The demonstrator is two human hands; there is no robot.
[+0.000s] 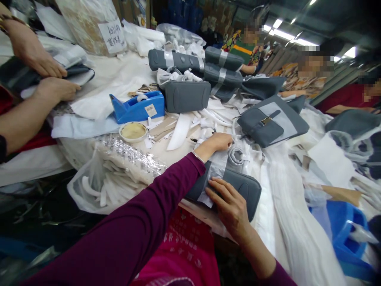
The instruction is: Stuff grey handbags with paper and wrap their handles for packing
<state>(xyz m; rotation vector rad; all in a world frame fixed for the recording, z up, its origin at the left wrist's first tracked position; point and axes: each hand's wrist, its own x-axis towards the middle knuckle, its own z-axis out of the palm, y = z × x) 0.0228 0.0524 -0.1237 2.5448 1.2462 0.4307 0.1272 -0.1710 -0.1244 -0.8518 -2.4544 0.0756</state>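
Now | left hand (217,142) on translucent wrap (214,174), grip apart | right hand (230,208) spread on grey padded bag (248,190), grip apart | blue tape dispenser (138,107) on bench (175,158)

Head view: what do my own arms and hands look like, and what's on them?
Your left arm has a long plum-purple sleeve and your right arm a matching sleeve, both ending at the wrist. Your left hand and right hand are gloveless. A thin silver bangle circles your left wrist.
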